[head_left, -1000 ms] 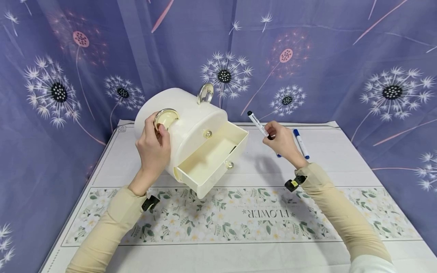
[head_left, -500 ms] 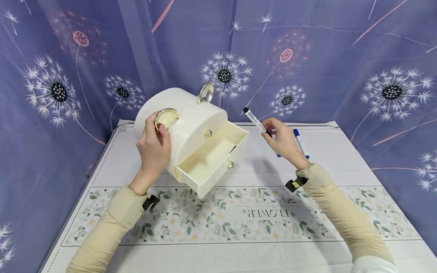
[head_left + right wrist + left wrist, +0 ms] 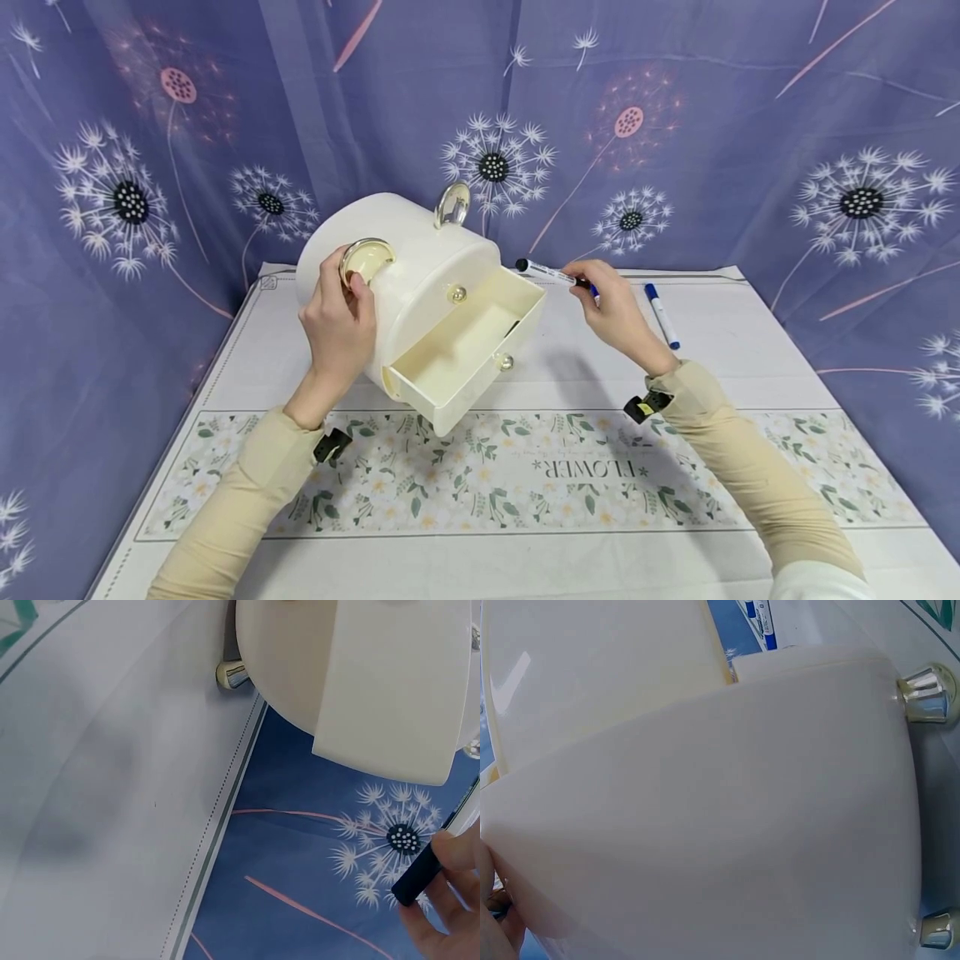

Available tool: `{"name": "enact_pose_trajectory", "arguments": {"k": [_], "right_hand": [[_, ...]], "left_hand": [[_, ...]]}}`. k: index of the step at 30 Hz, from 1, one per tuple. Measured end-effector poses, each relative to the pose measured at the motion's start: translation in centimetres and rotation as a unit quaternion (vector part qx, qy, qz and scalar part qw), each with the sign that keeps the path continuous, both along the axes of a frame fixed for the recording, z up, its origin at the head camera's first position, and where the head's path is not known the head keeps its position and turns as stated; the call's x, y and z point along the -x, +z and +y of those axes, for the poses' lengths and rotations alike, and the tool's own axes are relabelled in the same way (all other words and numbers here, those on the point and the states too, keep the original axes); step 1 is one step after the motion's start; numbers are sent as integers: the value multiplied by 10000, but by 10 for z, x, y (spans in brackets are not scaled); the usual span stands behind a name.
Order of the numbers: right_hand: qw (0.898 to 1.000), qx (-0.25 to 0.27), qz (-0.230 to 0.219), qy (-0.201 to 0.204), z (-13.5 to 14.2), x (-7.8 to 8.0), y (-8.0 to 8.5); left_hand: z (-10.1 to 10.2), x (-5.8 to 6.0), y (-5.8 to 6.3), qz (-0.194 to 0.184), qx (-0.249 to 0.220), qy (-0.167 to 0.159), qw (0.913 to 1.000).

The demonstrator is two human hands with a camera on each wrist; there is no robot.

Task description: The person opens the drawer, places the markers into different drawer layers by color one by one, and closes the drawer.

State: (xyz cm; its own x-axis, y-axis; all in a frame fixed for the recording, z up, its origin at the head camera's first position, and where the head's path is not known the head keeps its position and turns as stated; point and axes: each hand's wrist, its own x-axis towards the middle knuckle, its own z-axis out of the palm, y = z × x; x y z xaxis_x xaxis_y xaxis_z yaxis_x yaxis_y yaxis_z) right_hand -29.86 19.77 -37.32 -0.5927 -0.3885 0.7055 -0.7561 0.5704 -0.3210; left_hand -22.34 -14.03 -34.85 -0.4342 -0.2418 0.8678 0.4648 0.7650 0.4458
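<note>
Though inverted, cloth (image 3: pixel 450 567) "FLOWER" (image 3: pixel 585 470) legible; held marker (image 3: pixel 550 273) txt blurry

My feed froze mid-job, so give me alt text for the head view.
The right hand holds a black-tipped marker near the open drawer of a rounded white box, while the left hand grips the box by a gold-rimmed ring. A blue-capped marker lies on the white tablecloth, with a purple dandelion-print curtain behind.

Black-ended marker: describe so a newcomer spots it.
Head view: find the white box with its open drawer. Right of it, the right hand pinches the black-ended marker, unlike the blue-capped marker lying on the table.
</note>
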Motion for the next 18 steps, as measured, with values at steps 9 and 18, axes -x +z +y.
{"name": "enact_pose_trajectory", "arguments": {"k": [9, 18], "right_hand": [[9992, -210, 195, 266, -5, -2, 1], [9974, -432, 128, 557, -10, -6, 6]], "left_hand": [[0, 0, 0, 4, 27, 45, 10000], [0, 1, -1, 9, 17, 37, 10000]]}}
